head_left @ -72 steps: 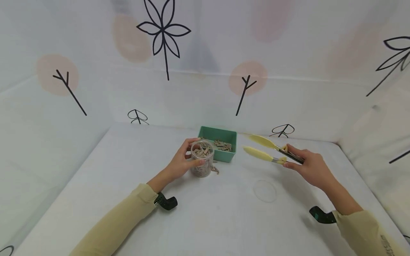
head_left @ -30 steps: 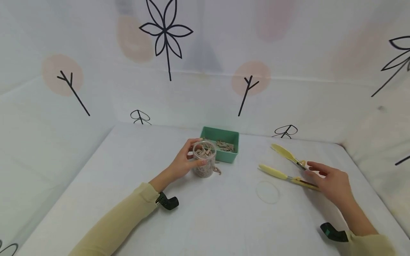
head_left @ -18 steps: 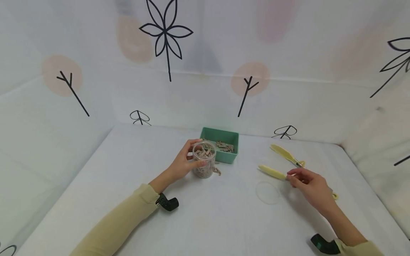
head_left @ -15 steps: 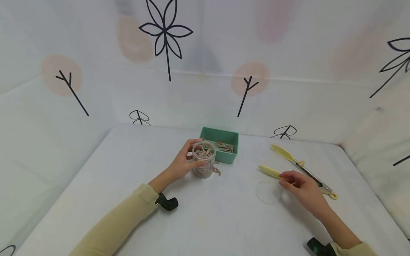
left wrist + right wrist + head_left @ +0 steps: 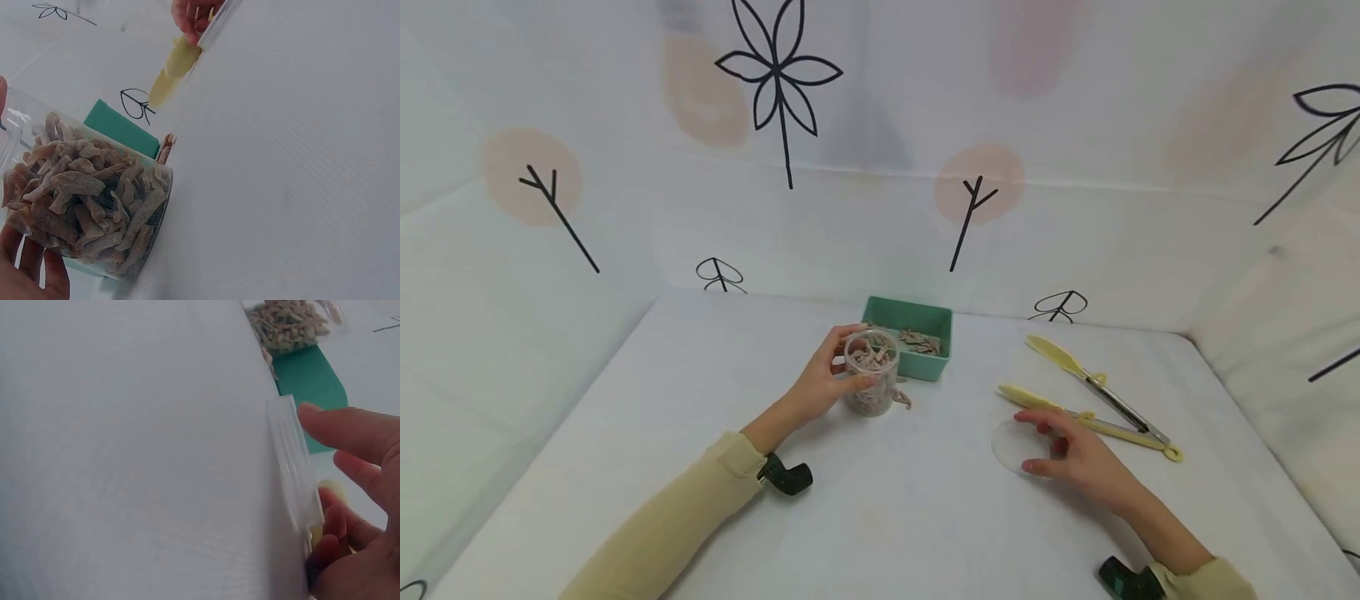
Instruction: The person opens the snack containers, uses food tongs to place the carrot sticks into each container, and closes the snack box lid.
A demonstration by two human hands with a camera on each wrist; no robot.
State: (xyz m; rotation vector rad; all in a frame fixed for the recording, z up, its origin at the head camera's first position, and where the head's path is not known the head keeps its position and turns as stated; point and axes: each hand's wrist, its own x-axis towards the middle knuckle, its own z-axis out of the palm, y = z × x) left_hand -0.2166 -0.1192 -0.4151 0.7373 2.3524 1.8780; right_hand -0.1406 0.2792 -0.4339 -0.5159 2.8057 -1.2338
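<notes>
My left hand (image 5: pixel 816 383) grips a clear plastic jar (image 5: pixel 872 398) standing on the table, thumb on the near side and fingers behind it. Wrinkled, brownish dried strips (image 5: pixel 94 194) fill the jar. To the right, my right hand (image 5: pixel 1078 458) hovers low over a clear round lid (image 5: pixel 1006 446) lying flat on the table. In the right wrist view its thumb and fingers are spread apart along the lid (image 5: pixel 294 462), with fingertips right at the rim. Behind that hand, tongs with yellow tips (image 5: pixel 1052 354) lie spread in a V.
A green rectangular container (image 5: pixel 928 367) with some of the same strips stands right behind the jar, near the back wall. One loose strip (image 5: pixel 901 398) lies on the table beside the jar. Fabric walls with line drawings enclose the white table (image 5: pixel 880 517).
The right hand has let go of the tongs, which now lie on the table, and has moved left and nearer to the lid. The left hand still holds the jar in place.
</notes>
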